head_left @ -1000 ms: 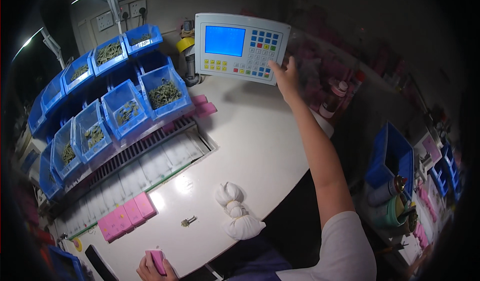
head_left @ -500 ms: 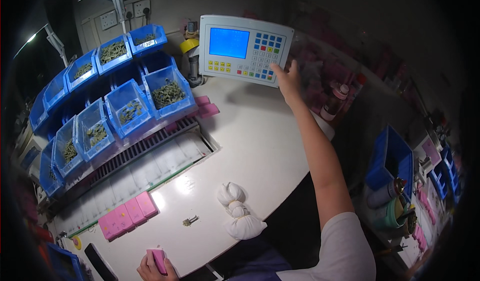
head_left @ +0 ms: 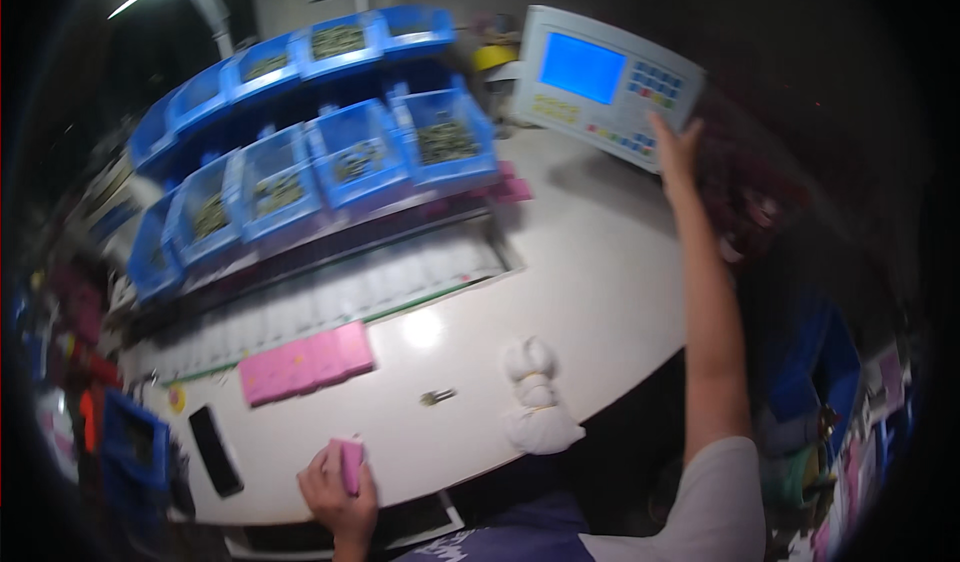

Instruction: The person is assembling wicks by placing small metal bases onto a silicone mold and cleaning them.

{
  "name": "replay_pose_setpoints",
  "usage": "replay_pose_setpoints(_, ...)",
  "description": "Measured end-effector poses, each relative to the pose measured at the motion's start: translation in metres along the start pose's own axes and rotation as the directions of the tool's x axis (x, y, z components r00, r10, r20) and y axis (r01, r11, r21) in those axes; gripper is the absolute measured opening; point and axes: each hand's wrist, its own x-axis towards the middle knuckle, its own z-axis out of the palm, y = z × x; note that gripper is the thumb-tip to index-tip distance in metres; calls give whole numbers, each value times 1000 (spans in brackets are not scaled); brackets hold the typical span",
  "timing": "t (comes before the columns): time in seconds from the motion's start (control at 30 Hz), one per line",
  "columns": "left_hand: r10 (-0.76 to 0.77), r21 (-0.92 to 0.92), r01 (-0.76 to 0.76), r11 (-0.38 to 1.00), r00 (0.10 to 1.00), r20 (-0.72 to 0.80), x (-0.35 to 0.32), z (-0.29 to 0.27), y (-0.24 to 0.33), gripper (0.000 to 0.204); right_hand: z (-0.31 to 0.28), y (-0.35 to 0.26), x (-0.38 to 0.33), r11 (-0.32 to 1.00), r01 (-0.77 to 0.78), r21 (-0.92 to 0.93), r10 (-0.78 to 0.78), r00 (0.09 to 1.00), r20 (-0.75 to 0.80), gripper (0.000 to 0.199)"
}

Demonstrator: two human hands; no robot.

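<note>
My left hand, near the table's front edge, is wrapped round a small pink block. At the far right my right arm reaches to a white control panel with a lit blue screen and coloured keys. My right hand is at its keypad side, one digit against the keys and the others apart near the panel's right edge. Motion blur hides which key is touched. Several pink blocks stand in a row left of the middle. Some small pale pieces lie right of them.
Two tiers of blue bins with small greenish pieces stand at the back left, above a slotted white tray. A tied white cloth bundle lies by the front edge. Left are a black phone-like slab and a blue bin.
The whole view has swung left, so everything sits further right in it, and the picture is blurred. My left hand keeps the pink block; my right hand stays at the panel's keys.
</note>
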Motion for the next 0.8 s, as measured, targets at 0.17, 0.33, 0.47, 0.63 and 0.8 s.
replay_pose_setpoints(0.17,-85,-118,87,989,996,25,8,-8,-14,40,10,-41,-146,897,417,-149,-398,906,142,80)
replay_pose_setpoints(0.33,-193,-286,189,939,981,14,39,-13,-46,38,-20,-84,-340,851,475,224,-430,385,817,46)
replay_pose_setpoints(0.47,-154,-177,132,975,981,-119,117,6,-72,37,-19,-99,-396,892,432,137,-348,460,817,46)
replay_pose_setpoints(0.63,-212,49,224,973,961,-178,186,54,-133,39,-3,-95,-407,929,367,48,-249,524,815,42)
replay_pose_setpoints(0.8,-386,278,370,887,923,3,200,81,-152,56,9,-71,-408,916,382,118,-334,569,751,28)
